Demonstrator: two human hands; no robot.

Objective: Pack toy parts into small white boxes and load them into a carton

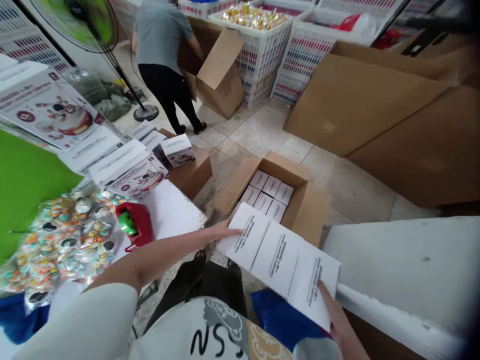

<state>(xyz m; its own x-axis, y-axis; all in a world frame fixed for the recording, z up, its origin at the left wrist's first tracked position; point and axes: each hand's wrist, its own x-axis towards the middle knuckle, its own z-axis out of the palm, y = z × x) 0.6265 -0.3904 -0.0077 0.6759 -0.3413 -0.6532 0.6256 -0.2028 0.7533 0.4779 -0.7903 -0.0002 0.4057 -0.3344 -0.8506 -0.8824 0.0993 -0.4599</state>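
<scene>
The left hand (221,231) and the right hand (333,312) press in on the two ends of a row of three white boxes (279,257), holding the row up between them; the left fingers lie flat against its far end, the right fingers cup the near end. The row hangs just above the near edge of an open carton (311,200) on the pale tiled floor (262,130). Inside the carton lie more white boxes in neat rows. Left of the carton stands a white table (168,212) with a red tape dispenser (135,224), bags of bright toys (67,240) and stacked printed boxes. Beyond the carton another person (165,55) bends over a large brown box (219,75), with white crates (262,45) behind. Right of the carton lie flat cardboard sheets (360,100).
</scene>
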